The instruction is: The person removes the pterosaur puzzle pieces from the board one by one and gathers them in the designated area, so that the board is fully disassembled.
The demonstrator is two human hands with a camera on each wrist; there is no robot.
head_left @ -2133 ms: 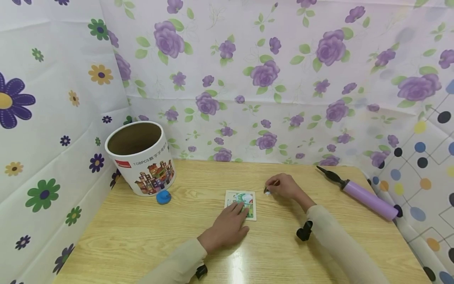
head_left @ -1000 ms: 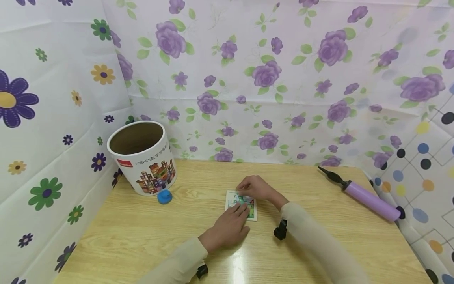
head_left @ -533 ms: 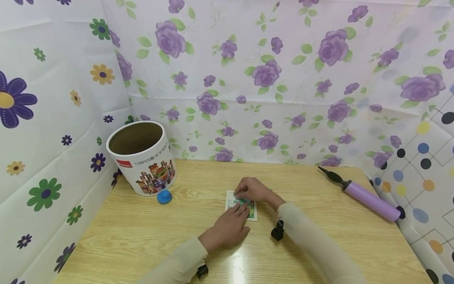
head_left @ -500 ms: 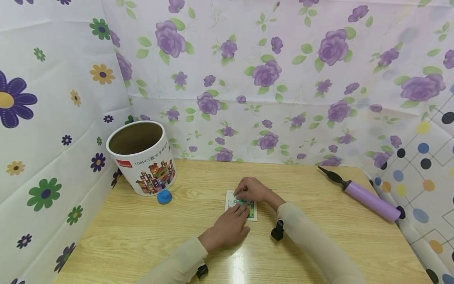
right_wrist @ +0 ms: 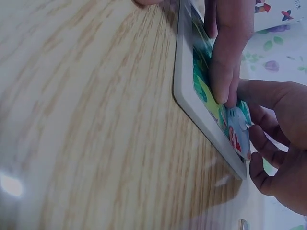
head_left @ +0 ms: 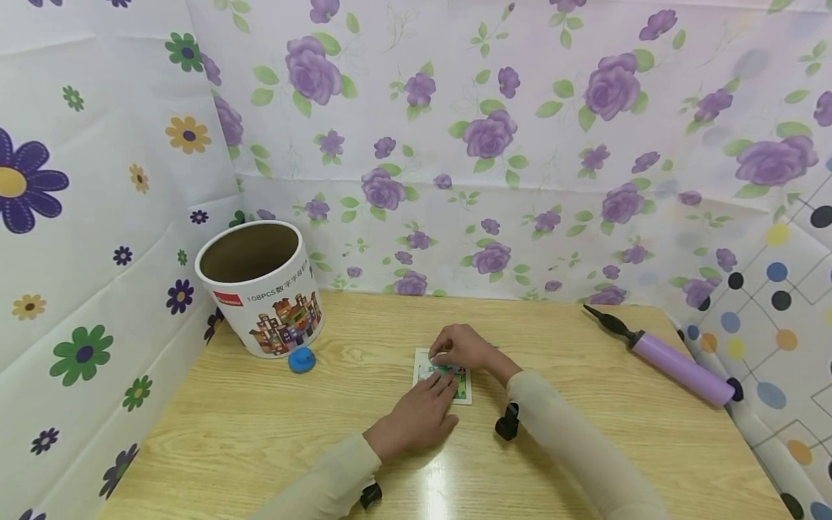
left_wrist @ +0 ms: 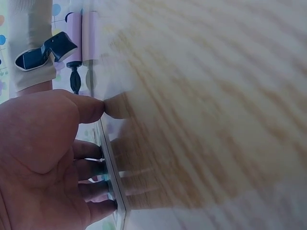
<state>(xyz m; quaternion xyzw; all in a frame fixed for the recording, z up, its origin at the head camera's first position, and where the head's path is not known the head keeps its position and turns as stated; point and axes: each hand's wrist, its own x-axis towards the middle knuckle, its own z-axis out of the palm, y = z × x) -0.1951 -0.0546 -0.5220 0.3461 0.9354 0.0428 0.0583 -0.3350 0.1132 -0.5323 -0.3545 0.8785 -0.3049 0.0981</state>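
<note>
Tub: round cardboard puzzle tub (head_left: 258,287) stands open-topped, well left of the puzzle board (head_left: 463,386); a blue cap (head_left: 301,360) lies at its foot.
Left hand: my left hand (head_left: 416,419) lies flat, fingers straight, tips pressing the board's near-left part to hold it.
Board: small framed puzzle board lies flat on the table (head_left: 260,433), between both hands.
Right hand: my right hand (head_left: 463,347) bends over the board's far edge, fingertips (right_wrist: 225,91) pressing a puzzle piece (right_wrist: 238,130) down; curled onto it, I judge.
Doing it well: I'd keep the board pinned, line up the tabs, then press straight down.
Pump: purple hand pump (head_left: 676,365) lies well right of the board.
Hidden: fingers cover the slot and piece in the head view; whether it has seated, I cannot tell.
</note>
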